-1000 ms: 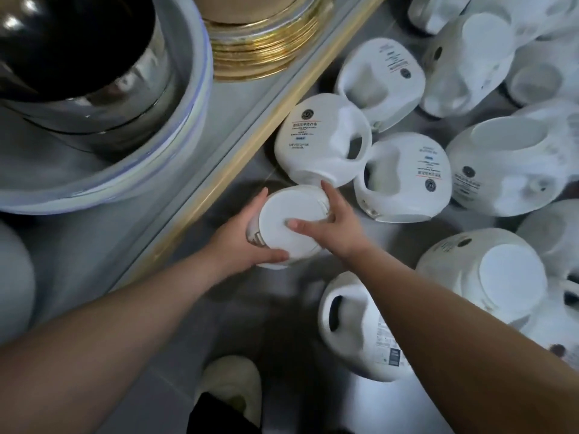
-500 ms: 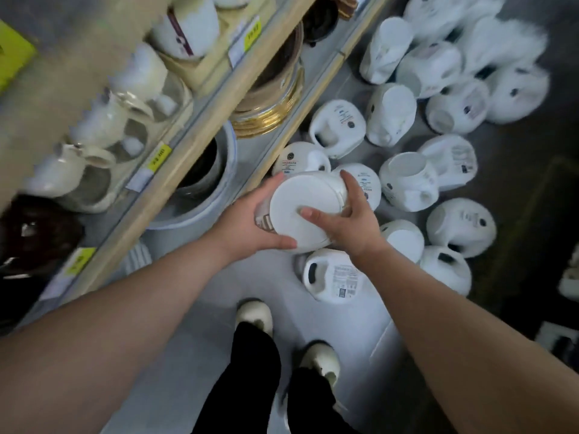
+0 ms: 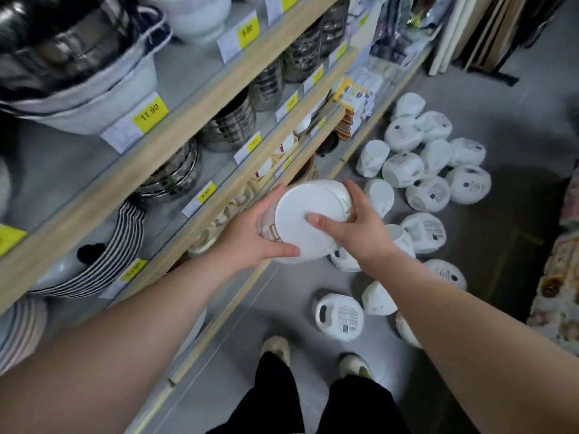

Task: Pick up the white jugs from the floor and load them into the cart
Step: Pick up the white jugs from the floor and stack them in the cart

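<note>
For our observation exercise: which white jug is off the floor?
The jug gripped between the left hand and right hand, flat base toward the camera; all other jugs lie on the floor.

We see the raised jug (image 3: 308, 220) as plain white with a beige-brown label; the other jugs (image 3: 340, 317) are white with dark-printed labels, on a grey floor (image 3: 517, 126). The shelf (image 3: 200, 120) edges are pale wood, with yellow-and-white price tags (image 3: 150, 112). We note black-and-white striped plates (image 3: 119, 255), silver bowls (image 3: 228, 126), black trousers (image 3: 275, 396), cream shoes (image 3: 275, 347) and a beige-brown floral fabric (image 3: 560, 277)
</note>
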Available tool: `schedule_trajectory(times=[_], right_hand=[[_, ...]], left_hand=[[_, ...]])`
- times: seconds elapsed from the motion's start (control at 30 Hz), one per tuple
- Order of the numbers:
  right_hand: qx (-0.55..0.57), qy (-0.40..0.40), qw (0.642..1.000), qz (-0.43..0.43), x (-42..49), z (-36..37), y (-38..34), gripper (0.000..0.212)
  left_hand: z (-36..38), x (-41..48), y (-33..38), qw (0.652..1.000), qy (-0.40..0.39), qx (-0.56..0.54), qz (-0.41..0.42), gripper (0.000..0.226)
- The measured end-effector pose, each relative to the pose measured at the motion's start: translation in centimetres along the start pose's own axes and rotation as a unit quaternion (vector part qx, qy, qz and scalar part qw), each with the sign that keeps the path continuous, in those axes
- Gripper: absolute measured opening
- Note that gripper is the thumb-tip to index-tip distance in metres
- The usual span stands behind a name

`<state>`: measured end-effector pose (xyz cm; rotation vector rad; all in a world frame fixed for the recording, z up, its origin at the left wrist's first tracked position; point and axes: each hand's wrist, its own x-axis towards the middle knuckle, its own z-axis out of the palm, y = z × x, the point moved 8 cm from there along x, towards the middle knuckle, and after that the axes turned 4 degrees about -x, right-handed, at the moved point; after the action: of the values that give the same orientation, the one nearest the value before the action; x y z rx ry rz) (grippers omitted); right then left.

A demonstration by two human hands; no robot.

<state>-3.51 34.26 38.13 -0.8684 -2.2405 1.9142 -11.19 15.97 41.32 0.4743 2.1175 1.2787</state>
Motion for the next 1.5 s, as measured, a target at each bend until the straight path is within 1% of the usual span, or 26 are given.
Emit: schedule_trajectory(times=[0.07, 0.17, 0.23, 0.37, 0.43, 0.47, 0.5, 0.53, 0.57, 0.6, 0.7, 0.73, 0.8, 0.87, 0.93, 1.1, 1.23, 1.4, 1.5], right_hand=[[-0.015, -0.027, 0.999, -0.021, -0.4, 0.3, -2.1, 0.100], [-0.043, -0.100, 0.993, -0.055, -0.7, 1.6, -4.7, 0.107], [-0.066, -0.153, 0.982, -0.086, -1.4, 2.8, -6.6, 0.105], [-0.102, -0.244, 0.955, -0.135, -4.5, 6.8, -9.9, 0.098], [-0.113, -0.296, 0.937, -0.148, -7.0, 9.7, -11.0, 0.088], [-0.115, -0.326, 0.925, -0.157, -8.7, 11.2, -11.5, 0.078], [-0.119, -0.353, 0.912, -0.169, -10.4, 12.8, -12.1, 0.067], [-0.122, -0.379, 0.900, -0.177, -12.1, 14.6, -12.3, 0.062], [-0.126, -0.403, 0.888, -0.183, -14.0, 16.5, -12.5, 0.059], [-0.129, -0.426, 0.876, -0.185, -16.2, 18.5, -12.7, 0.062], [-0.147, -0.484, 0.837, -0.207, -23.6, 24.5, -12.8, 0.102], [-0.149, -0.505, 0.823, -0.213, -26.2, 26.5, -12.7, 0.105], [-0.144, -0.550, 0.793, -0.217, -31.9, 30.2, -12.3, 0.094], [-0.146, -0.590, 0.761, -0.228, -37.6, 33.9, -11.4, 0.087], [-0.160, -0.616, 0.731, -0.244, -43.4, 37.4, -10.2, 0.089], [-0.165, -0.675, 0.675, -0.247, -57.3, 44.2, -7.1, 0.092], [-0.165, -0.734, 0.611, -0.245, -67.1, 49.1, -4.9, 0.089], [-0.163, -0.797, 0.524, -0.251, -78.5, 55.3, -3.1, 0.088], [-0.153, -0.832, 0.480, -0.233, -84.9, 59.0, -2.5, 0.088]], left_hand=[[-0.7, -1.8, 1.1, 0.999, 0.034, -0.003, 0.003, 0.108], [-1.6, -5.1, 2.4, 0.993, 0.115, -0.025, -0.002, 0.105], [-2.1, -7.8, 2.6, 0.983, 0.174, -0.056, -0.013, 0.104], [-2.8, -14.7, 1.9, 0.949, 0.292, -0.113, -0.025, 0.103], [-3.3, -19.1, 1.3, 0.923, 0.359, -0.133, -0.029, 0.094], [-3.5, -21.4, 0.8, 0.909, 0.388, -0.149, -0.030, 0.091], [-3.8, -23.8, 0.0, 0.894, 0.414, -0.166, -0.033, 0.090], [-4.0, -26.3, -0.6, 0.881, 0.438, -0.176, -0.034, 0.089], [-4.3, -28.9, -1.5, 0.866, 0.465, -0.178, -0.044, 0.089], [-4.5, -31.6, -2.1, 0.854, 0.488, -0.175, -0.052, 0.091], [-5.2, -40.0, -4.4, 0.805, 0.556, -0.199, -0.061, 0.094], [-5.2, -43.0, -5.3, 0.790, 0.575, -0.203, -0.069, 0.096], [-4.9, -49.1, -7.2, 0.764, 0.606, -0.207, -0.079, 0.101], [-4.5, -55.4, -9.0, 0.738, 0.634, -0.212, -0.090, 0.100], [-4.0, -61.2, -10.5, 0.715, 0.660, -0.207, -0.106, 0.102], [-2.0, -74.5, -14.0, 0.646, 0.721, -0.192, -0.161, 0.104], [-0.7, -83.4, -16.2, 0.575, 0.773, -0.185, -0.192, 0.100], [-0.5, -93.1, -19.4, 0.500, 0.816, -0.173, -0.235, 0.106], [-1.3, -98.8, -20.8, 0.456, 0.832, -0.165, -0.268, 0.104]])
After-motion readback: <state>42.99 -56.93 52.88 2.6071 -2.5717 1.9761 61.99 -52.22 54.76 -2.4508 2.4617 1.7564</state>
